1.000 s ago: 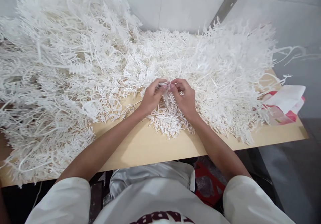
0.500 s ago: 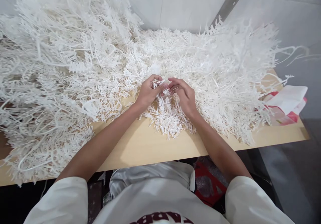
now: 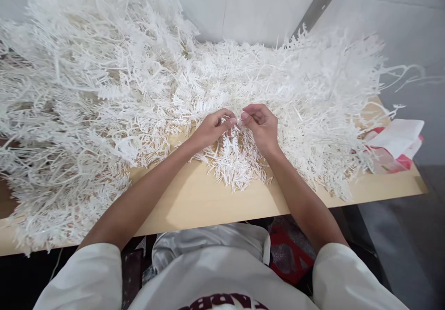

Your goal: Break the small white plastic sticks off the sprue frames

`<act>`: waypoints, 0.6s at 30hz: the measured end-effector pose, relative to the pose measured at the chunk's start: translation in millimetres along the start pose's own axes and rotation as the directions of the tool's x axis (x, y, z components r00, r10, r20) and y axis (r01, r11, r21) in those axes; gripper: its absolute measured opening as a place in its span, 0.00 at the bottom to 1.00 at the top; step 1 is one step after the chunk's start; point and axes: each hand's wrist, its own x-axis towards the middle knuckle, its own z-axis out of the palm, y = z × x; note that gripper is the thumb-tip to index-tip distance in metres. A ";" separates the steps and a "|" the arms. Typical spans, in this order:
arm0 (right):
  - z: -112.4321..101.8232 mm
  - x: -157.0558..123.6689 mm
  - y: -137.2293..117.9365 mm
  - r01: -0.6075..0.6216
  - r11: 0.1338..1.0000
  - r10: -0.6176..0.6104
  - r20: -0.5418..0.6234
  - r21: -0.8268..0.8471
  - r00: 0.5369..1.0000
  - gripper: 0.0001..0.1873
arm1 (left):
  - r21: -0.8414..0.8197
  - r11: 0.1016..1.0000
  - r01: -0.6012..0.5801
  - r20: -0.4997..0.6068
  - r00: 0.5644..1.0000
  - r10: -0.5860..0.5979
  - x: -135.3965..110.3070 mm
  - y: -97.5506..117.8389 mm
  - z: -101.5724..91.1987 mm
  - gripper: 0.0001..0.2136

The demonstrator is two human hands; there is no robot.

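Observation:
White branched sprigs, like artificial foliage, lie heaped over the table. At the middle of the heap my left hand (image 3: 217, 127) is closed, thumb and fingers pinching a small white sprig (image 3: 234, 131). My right hand (image 3: 261, 125) is just to the right of it, fingers curled and thumb pressed toward the forefinger at the sprig's end; what lies between those fingertips is too small to make out. Below both hands a small pile of short white sprig pieces (image 3: 236, 164) rests near the table's front edge.
A tall mound of white sprigs (image 3: 104, 69) covers the left side, and another heap (image 3: 320, 101) the right. The wooden table (image 3: 194, 203) shows along its front edge. A pink and white plastic packet (image 3: 396, 143) sits at the right end. A tiled wall (image 3: 264, 9) stands behind.
My left hand has shifted slightly right. My right hand has moved a little right and turned, its fingers now curled with the thumb against them.

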 end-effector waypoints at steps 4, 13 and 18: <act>-1.3 -1.1 -1.0 0.044 0.993 -0.039 0.043 -0.113 0.998 0.13 | 0.013 1.000 -0.020 -0.009 1.000 0.020 -0.2 -3.0 -1.5 0.10; -8.0 1.2 -4.3 0.295 0.787 -0.125 0.329 -0.541 0.936 0.16 | 0.127 0.992 -0.001 -0.028 1.000 0.005 -1.6 -4.9 0.4 0.09; -6.7 -3.9 -5.5 0.383 0.564 -0.104 0.397 -0.732 0.912 0.13 | 0.367 0.929 -0.048 -0.060 0.995 0.076 -0.9 -5.6 7.0 0.04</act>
